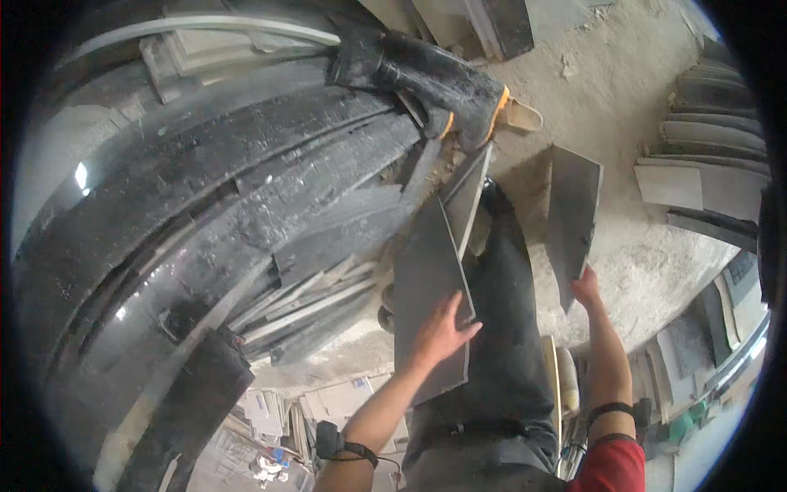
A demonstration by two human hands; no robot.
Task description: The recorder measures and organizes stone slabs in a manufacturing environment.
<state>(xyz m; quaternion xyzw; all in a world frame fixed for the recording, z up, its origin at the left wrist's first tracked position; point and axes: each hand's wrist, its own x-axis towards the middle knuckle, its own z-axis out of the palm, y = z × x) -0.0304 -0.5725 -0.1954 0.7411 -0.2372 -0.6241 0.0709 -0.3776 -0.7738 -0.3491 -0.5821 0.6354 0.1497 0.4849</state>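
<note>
Pinching right gray slab (572,209) by near edge, right of trousers (507,361), with right grip (586,288); touching left gray slab (428,262) with left grip (443,334) spread. Could twist loose and chip, from one-edge hold.

No text, label, brand, number or sign can be read anywhere in view.
</note>
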